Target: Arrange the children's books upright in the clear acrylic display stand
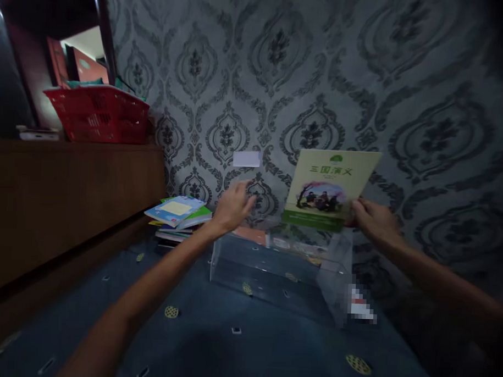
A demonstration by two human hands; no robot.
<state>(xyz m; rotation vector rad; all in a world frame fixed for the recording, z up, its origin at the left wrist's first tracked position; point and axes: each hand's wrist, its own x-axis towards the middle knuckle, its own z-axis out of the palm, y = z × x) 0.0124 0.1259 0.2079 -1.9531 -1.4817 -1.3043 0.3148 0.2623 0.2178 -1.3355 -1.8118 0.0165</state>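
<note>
My right hand (372, 217) grips a pale green book (332, 186) by its lower right edge. Its cover faces me, with Chinese characters across the top and a painted scene under a pink tree. Below the book stands a clear plastic box (273, 272), with a few flat items lying at its back. My left hand (233, 204) is raised over the box's left end, fingers apart and nothing in them. To the left of that hand sits an uneven stack of books (178, 213), a blue one on top.
A brown wooden cabinet (73, 204) runs along the left, bearing a red plastic basket (99, 114). Patterned grey wallpaper (322, 59) rises behind, with a small white rectangle (246, 158) on it. The dark blue patterned cloth (200, 340) covers the surface under the box.
</note>
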